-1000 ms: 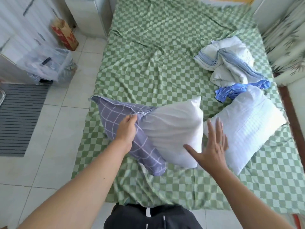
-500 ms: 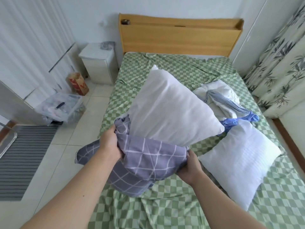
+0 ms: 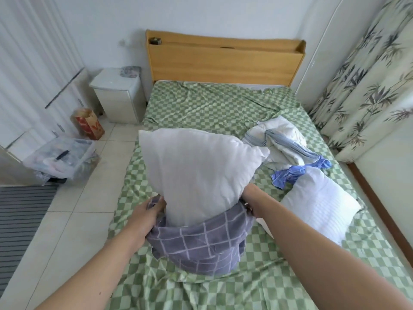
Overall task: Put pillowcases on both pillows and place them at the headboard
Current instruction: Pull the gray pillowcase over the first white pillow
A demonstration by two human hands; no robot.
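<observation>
A white pillow (image 3: pixel 196 173) stands upright on the green checked bed (image 3: pixel 212 108), its lower end inside a purple grid-patterned pillowcase (image 3: pixel 201 245). My left hand (image 3: pixel 148 212) grips the case's open edge on the left side. My right hand (image 3: pixel 248 198) holds the edge on the right, its fingers partly hidden behind the pillow. A second bare white pillow (image 3: pixel 317 204) lies to the right on the bed. The wooden headboard (image 3: pixel 223 59) stands at the far end.
A crumpled white and blue bundle of bedding (image 3: pixel 283 146) lies on the bed's right side. Left of the bed stand a white nightstand (image 3: pixel 118 92), a red paper bag (image 3: pixel 88 124) and a clear storage box (image 3: pixel 60 159) on the tiled floor. Bamboo-print curtains (image 3: pixel 368 86) hang at right.
The pillow went from lying flat to upright. My right hand moved from open above the bed to gripping the case edge. The case now sits bunched around the pillow's lower end.
</observation>
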